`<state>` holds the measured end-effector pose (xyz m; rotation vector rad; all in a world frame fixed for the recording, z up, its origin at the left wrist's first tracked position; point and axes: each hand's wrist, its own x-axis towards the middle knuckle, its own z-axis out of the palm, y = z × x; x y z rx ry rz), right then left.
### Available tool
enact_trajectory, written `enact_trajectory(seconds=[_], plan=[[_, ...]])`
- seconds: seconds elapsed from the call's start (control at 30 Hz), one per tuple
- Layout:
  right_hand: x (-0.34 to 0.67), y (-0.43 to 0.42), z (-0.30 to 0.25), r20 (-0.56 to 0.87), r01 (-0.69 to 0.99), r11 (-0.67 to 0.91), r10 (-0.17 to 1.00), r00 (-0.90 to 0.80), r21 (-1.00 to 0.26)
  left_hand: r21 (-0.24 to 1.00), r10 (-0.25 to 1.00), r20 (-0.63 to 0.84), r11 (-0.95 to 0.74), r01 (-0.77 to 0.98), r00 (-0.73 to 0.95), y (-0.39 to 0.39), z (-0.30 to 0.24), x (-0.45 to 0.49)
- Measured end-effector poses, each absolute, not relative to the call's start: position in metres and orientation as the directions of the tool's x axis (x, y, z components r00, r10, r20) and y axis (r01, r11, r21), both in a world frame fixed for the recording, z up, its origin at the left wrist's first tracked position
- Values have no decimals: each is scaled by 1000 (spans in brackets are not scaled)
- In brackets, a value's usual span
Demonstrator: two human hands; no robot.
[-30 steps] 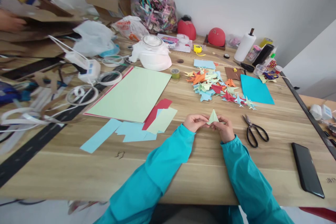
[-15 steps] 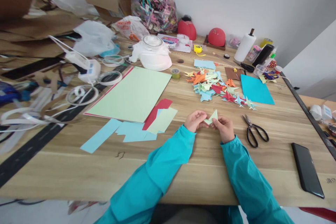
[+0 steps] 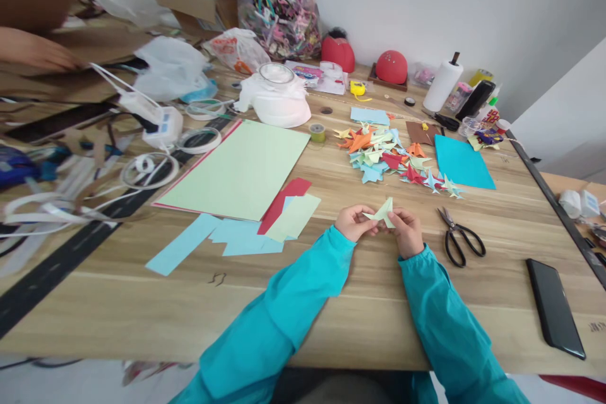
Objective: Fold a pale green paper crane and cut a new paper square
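Observation:
Both my hands meet over the wooden table (image 3: 142, 303) and pinch a small pale green folded paper piece (image 3: 383, 211). My left hand (image 3: 353, 222) grips its left side with closed fingers. My right hand (image 3: 407, 230) holds its right side, fingers curled. The pointed tip of the piece tilts up to the right. A pile of several coloured folded paper figures (image 3: 383, 158) lies just beyond my hands. Black scissors (image 3: 460, 240) rest on the table right of my right hand.
A large pale green sheet (image 3: 237, 170) and blue, red and green paper scraps (image 3: 246, 230) lie to the left. A teal sheet (image 3: 461, 161) and a black phone (image 3: 553, 306) sit at the right. Tape rolls, bags and cardboard crowd the far left, where another person's hand (image 3: 33, 53) reaches.
The folded piece has tilted from upright to leaning right between my fingers. Another person's hand left the far-left cardboard half a second ago and is back on it now.

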<state>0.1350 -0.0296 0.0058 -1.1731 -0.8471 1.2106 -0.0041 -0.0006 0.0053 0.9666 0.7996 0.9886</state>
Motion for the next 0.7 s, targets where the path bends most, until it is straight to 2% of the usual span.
enact_trajectory(seconds=[0.1,0.23,0.33,0.6,0.7], plan=[[136,-29,6,-87,-258,-32,975,205,-966,934,933,-125,225,-276,337,2,4,-5],[135,-29,9,-13,-130,-2,996,83,-991,942,920,-130,231,-242,370,2,3,-5],[135,-29,10,-4,-67,0,998,70,-998,936,927,-115,222,-275,358,1,6,-5],[135,-30,9,5,-70,11,996,85,-997,914,925,-122,246,-322,361,-2,16,-4],[134,-31,9,3,-60,6,998,58,-998,890,897,-159,311,-333,412,1,15,-6]])
